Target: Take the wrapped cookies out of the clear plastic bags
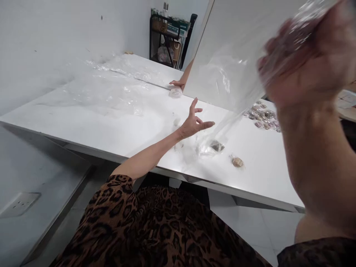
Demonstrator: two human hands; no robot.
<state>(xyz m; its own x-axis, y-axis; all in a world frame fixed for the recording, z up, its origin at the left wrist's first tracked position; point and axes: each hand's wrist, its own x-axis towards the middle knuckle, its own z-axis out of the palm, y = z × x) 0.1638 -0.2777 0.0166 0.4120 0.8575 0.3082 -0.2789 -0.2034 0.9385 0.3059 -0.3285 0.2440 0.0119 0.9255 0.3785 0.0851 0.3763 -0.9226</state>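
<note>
My right hand is raised at the upper right, its fingers closed around clear plastic film. The film hangs in a sheet down to the white table, slightly blurred. Its lower end lies over a small dark object, whose kind I cannot make out. Above the tabletop, my left hand has its fingers apart and holds nothing, close to the film. A small tan, ribbed, shell-like piece in clear wrapping rests to the right of the dark one.
Crumpled clear film spreads over the left of the white table. Several small wrapped pieces lie together at the right. Along the far edge are a clear wrapped lump and another visible hand, possibly reflected. A black shelf stands beyond.
</note>
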